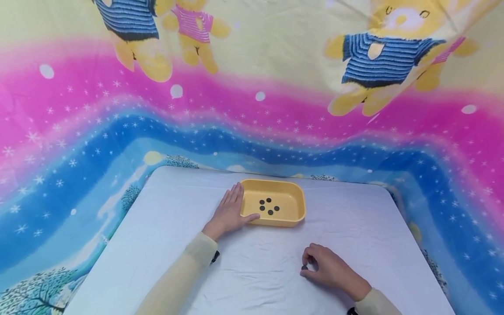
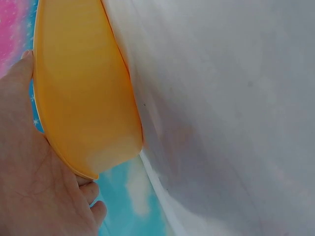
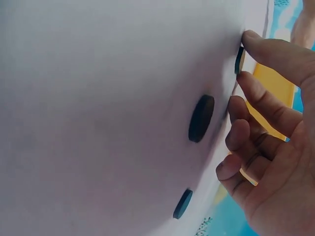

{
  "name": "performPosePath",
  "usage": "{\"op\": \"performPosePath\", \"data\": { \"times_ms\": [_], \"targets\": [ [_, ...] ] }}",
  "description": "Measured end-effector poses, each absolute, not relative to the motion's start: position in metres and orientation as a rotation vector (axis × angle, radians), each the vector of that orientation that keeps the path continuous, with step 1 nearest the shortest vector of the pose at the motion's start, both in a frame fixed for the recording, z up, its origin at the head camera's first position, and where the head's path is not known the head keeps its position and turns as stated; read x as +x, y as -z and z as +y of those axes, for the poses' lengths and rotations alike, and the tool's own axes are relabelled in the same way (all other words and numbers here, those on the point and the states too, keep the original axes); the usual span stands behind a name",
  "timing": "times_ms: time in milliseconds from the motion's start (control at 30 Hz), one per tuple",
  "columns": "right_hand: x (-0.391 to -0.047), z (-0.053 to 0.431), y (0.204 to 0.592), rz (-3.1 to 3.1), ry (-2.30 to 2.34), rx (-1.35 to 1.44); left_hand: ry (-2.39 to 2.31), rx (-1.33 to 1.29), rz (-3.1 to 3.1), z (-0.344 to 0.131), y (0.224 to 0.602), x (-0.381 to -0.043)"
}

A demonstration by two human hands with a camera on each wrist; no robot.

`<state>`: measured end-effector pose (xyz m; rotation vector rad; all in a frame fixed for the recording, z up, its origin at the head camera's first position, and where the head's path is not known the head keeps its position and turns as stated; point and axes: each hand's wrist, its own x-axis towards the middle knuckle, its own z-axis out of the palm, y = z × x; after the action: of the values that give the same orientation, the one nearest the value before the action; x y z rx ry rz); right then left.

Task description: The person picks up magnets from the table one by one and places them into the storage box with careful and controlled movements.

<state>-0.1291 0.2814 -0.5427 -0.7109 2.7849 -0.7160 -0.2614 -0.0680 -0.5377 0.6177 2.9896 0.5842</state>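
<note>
Disc (image 3: 239, 60) pinched between thumb, forefinger of right hand (image 1: 330, 267); left hand (image 1: 230, 213), outstretched, touching tray (image 1: 290, 203).

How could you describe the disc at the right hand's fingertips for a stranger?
On the white table, find the right hand, nearer the camera than the yellow tray. The dark disc sits between its thumb and fingertip; other discs lie loose on the table or in the tray.

tray (image 1: 290, 203) — smooth, glossy plastic | discs (image 3: 201, 119) — smooth, matt | sheet (image 1: 252, 271): creased cloth
</note>
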Motion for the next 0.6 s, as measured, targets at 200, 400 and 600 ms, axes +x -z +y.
{"op": "performPosePath", "data": {
  "times_ms": [200,400,600],
  "targets": [
    [-0.1271,0.2843,0.5427,2.774,0.72,-0.714,-0.587,0.618,2.987,-0.068,0.5358,-0.2602],
    [-0.1255,0.2823,0.5421,2.749,0.782,-0.739,-0.578,0.615,2.98,-0.0677,0.5348,-0.2598],
    [-0.1236,0.2783,0.5397,2.718,0.842,-0.756,-0.586,0.609,2.982,-0.0674,0.5336,-0.2591]
  ]
}}
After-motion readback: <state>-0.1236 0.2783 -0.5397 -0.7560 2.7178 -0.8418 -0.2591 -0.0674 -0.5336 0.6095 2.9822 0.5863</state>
